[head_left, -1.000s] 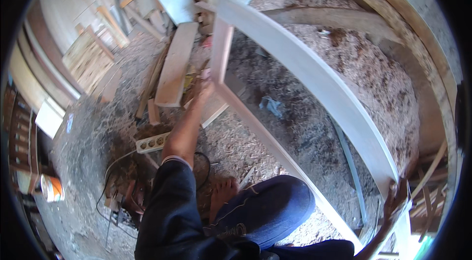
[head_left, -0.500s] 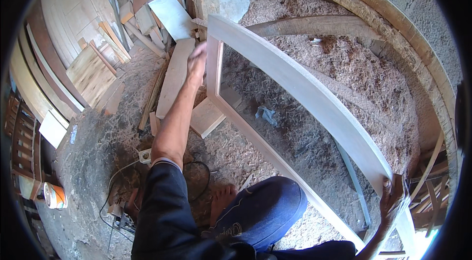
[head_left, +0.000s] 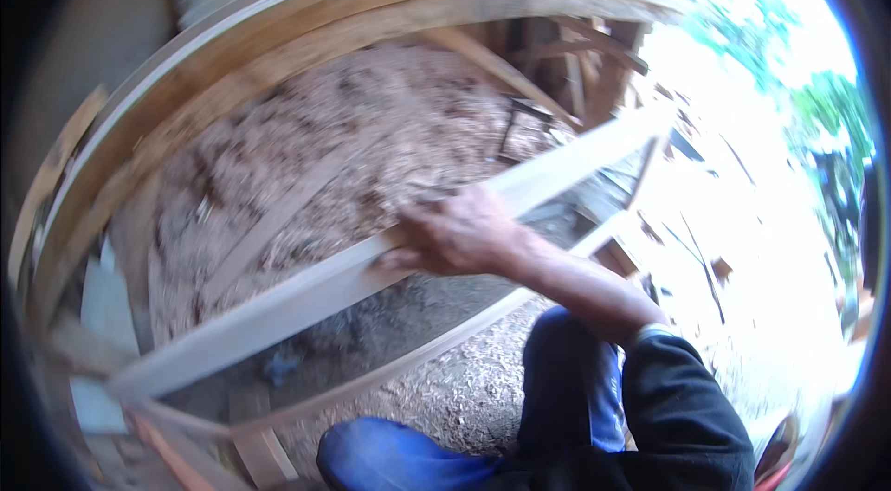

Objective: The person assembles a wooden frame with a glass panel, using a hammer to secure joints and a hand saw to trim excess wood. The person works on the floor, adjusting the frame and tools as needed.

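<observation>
A pale wooden frame (head_left: 278,313) with long rails spans the view, tilted, from the lower left to the upper right. Around the middle of its upper rail my right hand (head_left: 455,233) is closed, the thumb on the near side and the fingers over the top. At the frame's left end, blurred and cut off by the lower edge, a skin-coloured shape looks like my left hand and forearm (head_left: 160,443); its fingers cannot be made out. The frame's lower rail (head_left: 408,361) passes just beyond my knees.
A large curved wooden beam (head_left: 306,13) arches behind the frame. Under it lies a heap of wood shavings (head_left: 306,138), with loose boards (head_left: 566,64) at its right. A pale board (head_left: 109,301) leans at the left. Bright daylight and greenery (head_left: 817,110) fill the right side.
The view has swung to the right. My right hand has gone from the frame's right end to the middle of its upper rail. My left hand now shows only at the lower left.
</observation>
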`<move>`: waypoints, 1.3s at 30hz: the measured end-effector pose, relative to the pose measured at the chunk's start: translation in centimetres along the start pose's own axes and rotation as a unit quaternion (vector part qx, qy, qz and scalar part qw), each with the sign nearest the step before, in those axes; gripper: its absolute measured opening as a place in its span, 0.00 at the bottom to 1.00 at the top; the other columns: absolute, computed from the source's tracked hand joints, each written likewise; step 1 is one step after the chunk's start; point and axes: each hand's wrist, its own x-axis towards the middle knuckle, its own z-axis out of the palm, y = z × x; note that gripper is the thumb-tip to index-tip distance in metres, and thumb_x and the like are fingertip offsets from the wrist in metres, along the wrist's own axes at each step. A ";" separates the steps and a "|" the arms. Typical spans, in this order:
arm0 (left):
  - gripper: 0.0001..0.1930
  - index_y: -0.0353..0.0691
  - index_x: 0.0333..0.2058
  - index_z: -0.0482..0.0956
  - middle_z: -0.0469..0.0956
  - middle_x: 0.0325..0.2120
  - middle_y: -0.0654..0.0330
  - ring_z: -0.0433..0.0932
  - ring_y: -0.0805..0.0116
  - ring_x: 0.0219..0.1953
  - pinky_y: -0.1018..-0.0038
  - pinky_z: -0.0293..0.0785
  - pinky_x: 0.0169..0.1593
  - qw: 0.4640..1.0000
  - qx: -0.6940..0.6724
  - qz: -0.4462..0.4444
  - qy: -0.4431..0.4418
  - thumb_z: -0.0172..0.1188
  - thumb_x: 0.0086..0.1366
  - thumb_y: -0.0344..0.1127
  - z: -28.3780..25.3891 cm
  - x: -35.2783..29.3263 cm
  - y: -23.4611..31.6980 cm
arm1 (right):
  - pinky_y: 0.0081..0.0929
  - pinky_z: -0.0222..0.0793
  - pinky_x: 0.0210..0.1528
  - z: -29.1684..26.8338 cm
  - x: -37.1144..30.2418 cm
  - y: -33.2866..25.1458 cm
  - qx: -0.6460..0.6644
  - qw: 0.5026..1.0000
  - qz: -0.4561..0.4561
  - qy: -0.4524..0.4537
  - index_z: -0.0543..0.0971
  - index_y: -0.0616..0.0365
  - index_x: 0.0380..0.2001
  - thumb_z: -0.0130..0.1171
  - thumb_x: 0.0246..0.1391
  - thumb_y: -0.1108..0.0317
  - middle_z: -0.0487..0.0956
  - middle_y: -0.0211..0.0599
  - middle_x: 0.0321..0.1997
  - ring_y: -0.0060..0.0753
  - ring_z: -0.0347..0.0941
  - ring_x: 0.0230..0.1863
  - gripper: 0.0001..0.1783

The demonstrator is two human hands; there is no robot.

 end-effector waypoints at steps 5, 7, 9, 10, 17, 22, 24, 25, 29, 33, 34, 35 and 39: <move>0.43 0.39 0.66 0.68 0.70 0.63 0.42 0.67 0.47 0.66 0.55 0.61 0.66 0.949 0.112 0.270 -0.116 0.60 0.64 0.67 4.0 -7.2 13.5 | 0.41 0.71 0.23 1.3 -0.1 0.5 0.064 0.995 -0.017 0.068 0.79 0.54 0.26 0.58 0.56 0.29 0.79 0.37 0.18 0.43 0.80 0.21 0.34; 0.43 0.38 0.65 0.69 0.71 0.61 0.41 0.68 0.47 0.65 0.55 0.62 0.65 0.881 0.105 0.333 -0.318 0.60 0.64 0.67 7.1 -13.1 20.0 | 0.41 0.72 0.31 1.5 -0.3 0.6 0.100 0.993 -0.027 0.049 0.79 0.54 0.30 0.58 0.57 0.33 0.79 0.35 0.25 0.39 0.79 0.29 0.31; 0.43 0.34 0.62 0.72 0.75 0.54 0.40 0.74 0.46 0.58 0.56 0.68 0.60 0.773 0.156 0.393 -0.472 0.62 0.61 0.66 11.0 -19.3 26.3 | 0.41 0.71 0.41 0.9 -0.7 1.5 0.102 0.991 -0.056 0.068 0.79 0.52 0.35 0.59 0.59 0.38 0.78 0.34 0.32 0.37 0.78 0.38 0.26; 0.42 0.31 0.58 0.74 0.80 0.48 0.40 0.79 0.46 0.52 0.56 0.72 0.55 0.714 0.182 0.418 -0.532 0.65 0.59 0.64 13.0 -22.0 28.7 | 0.42 0.71 0.46 0.6 -1.1 1.8 0.089 0.986 -0.082 0.112 0.79 0.52 0.38 0.59 0.59 0.41 0.78 0.34 0.35 0.37 0.77 0.42 0.24; 0.30 0.29 0.48 0.79 0.84 0.33 0.51 0.83 0.59 0.36 0.64 0.77 0.43 0.665 0.251 0.323 -0.624 0.69 0.50 0.45 20.7 -27.9 37.5 | 0.37 0.66 0.52 4.1 -19.1 14.3 0.174 0.935 0.059 0.303 0.78 0.48 0.53 0.63 0.61 0.59 0.75 0.31 0.43 0.35 0.73 0.48 0.18; 0.28 0.29 0.48 0.79 0.83 0.35 0.56 0.81 0.67 0.37 0.68 0.76 0.45 0.654 0.178 0.217 -0.703 0.69 0.52 0.43 22.9 -30.8 39.2 | 0.46 0.74 0.49 9.5 -44.3 22.6 -0.021 0.793 0.608 0.046 0.74 0.56 0.50 0.65 0.55 0.63 0.75 0.46 0.49 0.54 0.74 0.50 0.22; 0.28 0.29 0.48 0.79 0.83 0.36 0.56 0.81 0.68 0.37 0.69 0.76 0.45 0.644 0.175 0.201 -0.718 0.70 0.52 0.42 24.0 -32.6 40.3 | 0.51 0.73 0.53 10.8 -51.8 23.6 -0.026 0.705 0.703 -0.085 0.73 0.59 0.49 0.67 0.54 0.59 0.73 0.54 0.51 0.58 0.71 0.57 0.24; 0.28 0.29 0.48 0.79 0.83 0.36 0.56 0.81 0.69 0.37 0.69 0.76 0.45 0.639 0.174 0.193 -0.724 0.70 0.53 0.42 24.5 -33.4 40.9 | 0.51 0.73 0.53 11.6 -54.3 23.5 -0.009 0.707 0.702 -0.082 0.72 0.59 0.48 0.67 0.53 0.59 0.73 0.54 0.51 0.59 0.72 0.57 0.24; 0.25 0.29 0.44 0.80 0.83 0.34 0.58 0.80 0.70 0.36 0.70 0.76 0.43 0.635 0.212 0.183 -0.720 0.70 0.53 0.42 25.4 -35.8 42.8 | 0.53 0.75 0.54 14.1 -58.4 24.0 0.053 0.639 0.763 -0.083 0.71 0.61 0.48 0.67 0.49 0.61 0.75 0.58 0.50 0.61 0.75 0.55 0.26; 0.23 0.30 0.39 0.82 0.83 0.30 0.57 0.81 0.70 0.33 0.70 0.77 0.41 0.639 0.240 0.223 -0.696 0.71 0.52 0.44 25.0 -36.8 43.2 | 0.47 0.76 0.50 13.5 -58.3 25.0 0.130 0.542 0.827 -0.075 0.74 0.63 0.45 0.66 0.43 0.61 0.80 0.58 0.42 0.55 0.80 0.45 0.26; 0.22 0.30 0.38 0.83 0.83 0.29 0.57 0.81 0.69 0.32 0.69 0.77 0.40 0.641 0.244 0.227 -0.692 0.71 0.52 0.44 24.8 -36.9 43.2 | 0.45 0.75 0.48 12.9 -58.0 25.5 0.191 0.542 0.817 -0.039 0.75 0.63 0.43 0.66 0.43 0.60 0.81 0.56 0.40 0.52 0.80 0.43 0.25; 0.23 0.30 0.38 0.83 0.83 0.29 0.57 0.81 0.69 0.32 0.69 0.77 0.40 0.643 0.244 0.234 -0.687 0.71 0.52 0.44 24.8 -36.9 43.1 | 0.43 0.75 0.46 12.0 -57.9 26.0 0.256 0.529 0.809 -0.012 0.76 0.64 0.41 0.66 0.42 0.60 0.81 0.54 0.38 0.49 0.80 0.40 0.24; 0.24 0.29 0.38 0.82 0.83 0.28 0.56 0.81 0.69 0.32 0.69 0.77 0.39 0.647 0.247 0.231 -0.684 0.72 0.51 0.46 24.8 -36.6 42.5 | 0.41 0.72 0.40 9.7 -55.4 30.8 0.325 0.567 0.750 0.104 0.73 0.65 0.41 0.63 0.44 0.64 0.76 0.48 0.31 0.44 0.76 0.36 0.22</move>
